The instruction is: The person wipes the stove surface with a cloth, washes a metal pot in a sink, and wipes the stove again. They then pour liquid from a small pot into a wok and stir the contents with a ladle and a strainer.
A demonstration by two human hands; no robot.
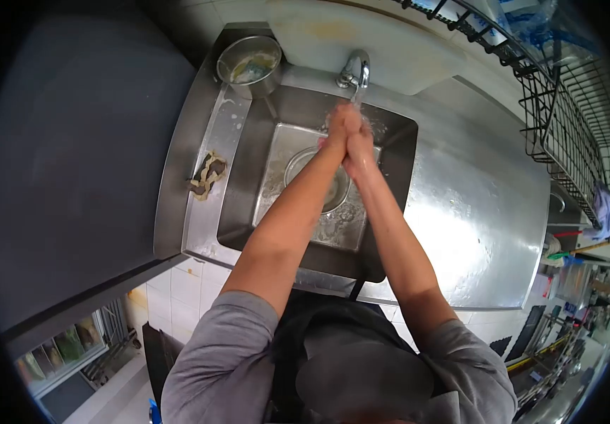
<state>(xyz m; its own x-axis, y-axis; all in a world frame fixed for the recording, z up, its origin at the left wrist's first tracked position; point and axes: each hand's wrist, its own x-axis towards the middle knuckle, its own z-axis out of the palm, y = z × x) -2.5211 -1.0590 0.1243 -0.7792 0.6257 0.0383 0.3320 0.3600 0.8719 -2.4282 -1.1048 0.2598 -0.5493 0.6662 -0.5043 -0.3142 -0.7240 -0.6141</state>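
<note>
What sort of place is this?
Probably the washing area of a commercial kitchen: there's a deep steel sink with a running tap, a broad steel counter beside it, and a metal pot at the sink's corner.

We reached toward the upper middle of the frame, our left arm (291, 219) slanting in from the lower left and our right arm (398, 227) from the lower right, both bare along the forearm and nearly straight. There our left hand (337, 127) and right hand (359, 145) touched, the wrists close together; blur at the hands hid exactly how the fingers lay.
</note>
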